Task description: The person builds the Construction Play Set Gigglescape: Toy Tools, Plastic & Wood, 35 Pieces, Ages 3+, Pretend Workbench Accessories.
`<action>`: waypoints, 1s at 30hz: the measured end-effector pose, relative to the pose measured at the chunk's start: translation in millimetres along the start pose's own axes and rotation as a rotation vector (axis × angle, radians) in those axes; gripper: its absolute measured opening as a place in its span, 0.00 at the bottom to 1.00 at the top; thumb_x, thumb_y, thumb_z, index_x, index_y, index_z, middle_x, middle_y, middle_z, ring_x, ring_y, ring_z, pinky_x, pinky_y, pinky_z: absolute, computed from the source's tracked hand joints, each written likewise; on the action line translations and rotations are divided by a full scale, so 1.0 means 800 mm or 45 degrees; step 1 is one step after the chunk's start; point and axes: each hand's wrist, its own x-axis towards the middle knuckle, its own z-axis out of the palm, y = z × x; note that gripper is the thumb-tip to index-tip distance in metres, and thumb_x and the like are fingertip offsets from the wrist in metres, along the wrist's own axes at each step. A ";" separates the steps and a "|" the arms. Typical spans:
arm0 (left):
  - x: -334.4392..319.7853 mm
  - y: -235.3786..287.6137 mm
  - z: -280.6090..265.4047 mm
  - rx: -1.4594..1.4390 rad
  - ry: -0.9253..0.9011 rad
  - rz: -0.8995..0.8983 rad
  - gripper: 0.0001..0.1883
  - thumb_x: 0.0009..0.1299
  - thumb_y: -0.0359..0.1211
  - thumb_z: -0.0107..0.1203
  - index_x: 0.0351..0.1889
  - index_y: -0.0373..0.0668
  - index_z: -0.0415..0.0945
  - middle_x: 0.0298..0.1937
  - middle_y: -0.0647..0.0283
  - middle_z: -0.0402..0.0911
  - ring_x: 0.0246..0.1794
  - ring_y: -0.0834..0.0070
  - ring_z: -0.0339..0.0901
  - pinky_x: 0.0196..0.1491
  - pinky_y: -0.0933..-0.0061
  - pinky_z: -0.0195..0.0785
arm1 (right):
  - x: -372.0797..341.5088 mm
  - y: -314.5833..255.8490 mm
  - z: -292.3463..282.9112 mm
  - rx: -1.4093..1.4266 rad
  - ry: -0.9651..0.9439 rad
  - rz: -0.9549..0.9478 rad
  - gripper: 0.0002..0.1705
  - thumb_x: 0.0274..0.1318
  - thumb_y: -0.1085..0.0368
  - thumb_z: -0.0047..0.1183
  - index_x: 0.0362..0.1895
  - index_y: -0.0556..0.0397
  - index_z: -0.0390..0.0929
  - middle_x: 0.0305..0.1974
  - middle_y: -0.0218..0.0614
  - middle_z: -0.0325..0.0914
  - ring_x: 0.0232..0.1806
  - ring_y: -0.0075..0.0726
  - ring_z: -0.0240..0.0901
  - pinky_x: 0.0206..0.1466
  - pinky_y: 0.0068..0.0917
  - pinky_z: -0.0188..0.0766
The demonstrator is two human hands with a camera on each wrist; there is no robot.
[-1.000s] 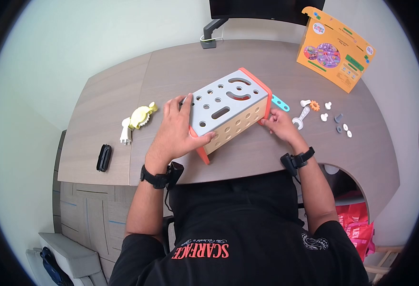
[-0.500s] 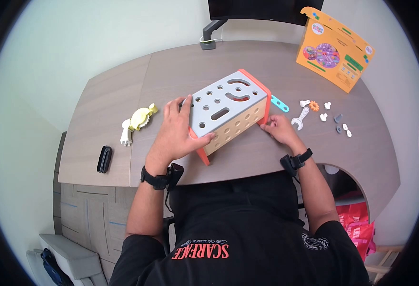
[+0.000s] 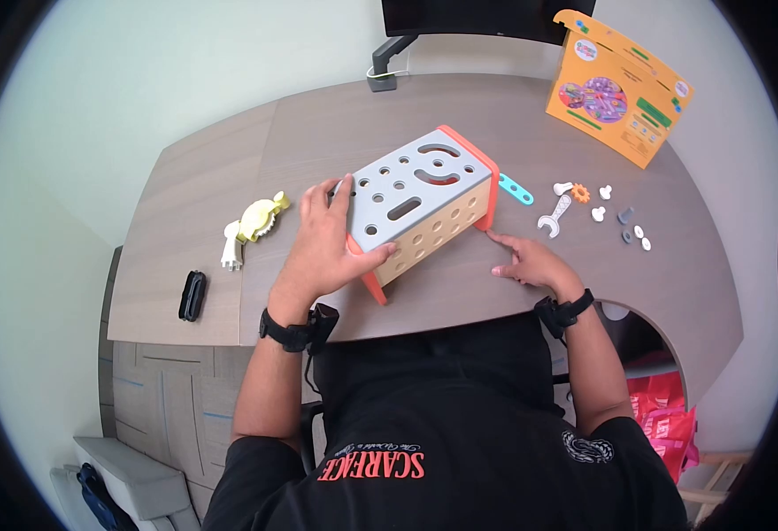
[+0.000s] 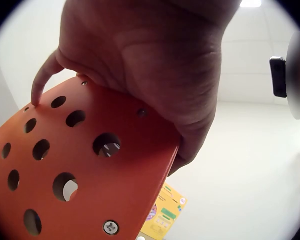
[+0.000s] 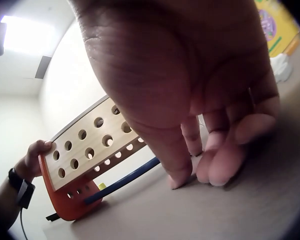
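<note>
Grey-and-orange toy workbench (image 3: 433, 196) looks joined as a body, its small parts loose

Head view: the workbench is in the middle of the frame, on the desk (image 3: 327, 124). The left hand (image 3: 312, 255) grips its near-left end, thumb over the front edge. The right hand (image 3: 537, 264) holds nothing, its fingers spread loosely beside the near-right foot. Right of centre lie a teal strip (image 3: 522, 194), a pale toy wrench (image 3: 559, 214), an orange gear (image 3: 580, 187) and small pegs (image 3: 599, 213); at left is a yellow-and-white toy piece (image 3: 254, 221). By my reading, the frame is built, but these pieces are off it and the holes seen on top carry no peg.

Left wrist view: the orange end panel (image 4: 110, 186) fills the lower left, a cross-head screw (image 4: 110, 227) seated near its bottom edge; that end seems fastened.

Right wrist view: the perforated wooden side (image 5: 80, 149) sits between centre and left, above a dark blue bar (image 5: 122, 185). The right hand's fingertips reach down to the desk. Whether everything underneath is secured, I cannot tell.
</note>
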 end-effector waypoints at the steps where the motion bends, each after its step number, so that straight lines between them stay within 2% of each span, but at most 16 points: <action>1: 0.000 0.000 0.000 -0.001 0.001 0.003 0.61 0.56 0.60 0.73 0.75 0.18 0.61 0.71 0.32 0.64 0.74 0.40 0.59 0.75 0.46 0.60 | 0.000 0.001 -0.001 -0.049 -0.020 -0.023 0.47 0.61 0.57 0.72 0.82 0.33 0.64 0.20 0.26 0.68 0.21 0.22 0.67 0.29 0.27 0.66; 4: 0.000 -0.001 0.000 0.005 0.003 0.008 0.61 0.57 0.60 0.72 0.75 0.18 0.61 0.71 0.32 0.64 0.74 0.40 0.59 0.75 0.47 0.60 | -0.001 -0.004 -0.004 -0.118 -0.055 0.019 0.51 0.58 0.53 0.73 0.83 0.32 0.61 0.25 0.36 0.75 0.29 0.36 0.75 0.40 0.37 0.72; 16: 0.000 0.001 -0.001 0.010 0.005 0.011 0.61 0.57 0.60 0.72 0.74 0.17 0.62 0.70 0.31 0.65 0.73 0.40 0.60 0.74 0.46 0.61 | -0.006 -0.007 -0.002 -0.205 -0.043 0.022 0.52 0.58 0.50 0.72 0.84 0.30 0.60 0.30 0.41 0.77 0.36 0.46 0.78 0.47 0.42 0.75; 21: 0.000 0.000 0.000 0.015 0.001 0.002 0.61 0.57 0.60 0.72 0.74 0.17 0.62 0.70 0.31 0.65 0.73 0.40 0.60 0.74 0.45 0.61 | -0.005 -0.002 0.000 -0.203 -0.030 0.000 0.52 0.59 0.50 0.72 0.84 0.30 0.60 0.30 0.42 0.77 0.36 0.45 0.78 0.47 0.41 0.75; 25: 0.000 0.001 -0.002 -0.007 -0.044 -0.038 0.60 0.58 0.60 0.71 0.77 0.24 0.60 0.73 0.33 0.63 0.77 0.41 0.57 0.78 0.45 0.55 | -0.005 -0.002 0.000 -0.203 -0.026 -0.014 0.51 0.59 0.50 0.72 0.84 0.31 0.60 0.30 0.42 0.77 0.36 0.45 0.78 0.46 0.41 0.75; 28: 0.000 0.002 -0.002 -0.007 -0.048 -0.047 0.60 0.58 0.60 0.71 0.77 0.24 0.60 0.73 0.33 0.63 0.77 0.41 0.57 0.78 0.45 0.55 | -0.004 0.004 0.003 -0.177 -0.005 -0.047 0.51 0.60 0.54 0.71 0.84 0.27 0.59 0.25 0.30 0.65 0.27 0.30 0.65 0.36 0.32 0.67; 30: 0.000 0.002 -0.002 -0.008 -0.051 -0.051 0.60 0.58 0.60 0.71 0.77 0.24 0.61 0.73 0.33 0.63 0.77 0.41 0.57 0.78 0.45 0.56 | -0.002 0.008 0.005 -0.171 0.000 -0.060 0.51 0.60 0.54 0.71 0.84 0.27 0.59 0.24 0.30 0.65 0.27 0.30 0.65 0.36 0.32 0.67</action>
